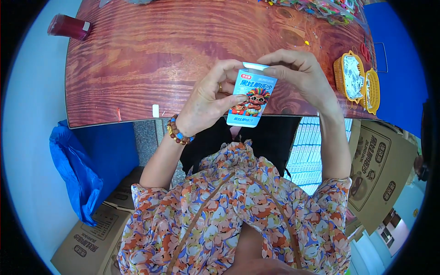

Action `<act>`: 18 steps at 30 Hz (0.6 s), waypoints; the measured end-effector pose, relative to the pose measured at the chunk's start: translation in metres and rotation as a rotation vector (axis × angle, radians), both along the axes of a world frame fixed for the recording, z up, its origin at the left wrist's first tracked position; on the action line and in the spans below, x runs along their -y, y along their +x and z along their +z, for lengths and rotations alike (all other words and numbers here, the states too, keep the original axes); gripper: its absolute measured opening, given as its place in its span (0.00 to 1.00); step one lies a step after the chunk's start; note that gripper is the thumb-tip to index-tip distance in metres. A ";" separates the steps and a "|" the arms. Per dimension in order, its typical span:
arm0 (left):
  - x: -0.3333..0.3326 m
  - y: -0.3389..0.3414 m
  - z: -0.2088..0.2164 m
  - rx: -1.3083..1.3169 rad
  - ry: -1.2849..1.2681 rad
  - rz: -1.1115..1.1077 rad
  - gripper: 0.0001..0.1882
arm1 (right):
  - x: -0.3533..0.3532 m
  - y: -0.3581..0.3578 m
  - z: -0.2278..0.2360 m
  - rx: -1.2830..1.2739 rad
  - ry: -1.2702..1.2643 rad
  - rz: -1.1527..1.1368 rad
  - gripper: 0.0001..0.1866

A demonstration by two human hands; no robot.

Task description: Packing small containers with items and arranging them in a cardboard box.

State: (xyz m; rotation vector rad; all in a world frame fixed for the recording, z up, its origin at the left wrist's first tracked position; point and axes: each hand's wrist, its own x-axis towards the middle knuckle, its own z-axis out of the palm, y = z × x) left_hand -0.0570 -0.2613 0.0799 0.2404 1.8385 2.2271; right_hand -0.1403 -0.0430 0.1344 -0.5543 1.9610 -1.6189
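Observation:
A small light-blue cardboard box (245, 114) with a cartoon figure on its front is held up just over the table's near edge. My left hand (208, 94) grips it from the left, with the thumb across its front and the other fingers behind. At its upper end a white flap (255, 66) stands up. My right hand (298, 71) is closed at that flap, thumb and fingertips on the box's top right corner. The fingers behind the box are partly hidden.
On the wooden table (151, 55) stand two yellow baskets (342, 78) with small white packets, red scissors (365, 51), a dark red jar (68, 27) and a bag of colourful pieces (330, 10). Rows of light-blue boxes (305, 149) and brown cartons (382, 169) are below.

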 end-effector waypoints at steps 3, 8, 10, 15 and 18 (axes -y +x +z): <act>-0.002 0.000 0.001 0.011 0.021 -0.013 0.28 | -0.001 0.001 -0.003 -0.068 0.093 0.022 0.09; -0.006 -0.002 -0.005 0.055 0.006 -0.013 0.32 | -0.006 0.007 -0.006 -0.133 0.186 0.015 0.09; -0.004 0.000 -0.008 0.057 -0.013 -0.004 0.33 | -0.008 0.009 -0.006 -0.228 0.258 0.052 0.11; -0.011 0.002 0.007 0.120 -0.022 0.053 0.41 | -0.010 0.023 -0.015 -0.472 0.200 0.079 0.15; -0.008 0.006 -0.006 0.064 -0.037 0.053 0.36 | -0.005 0.046 -0.038 -0.628 0.152 -0.052 0.17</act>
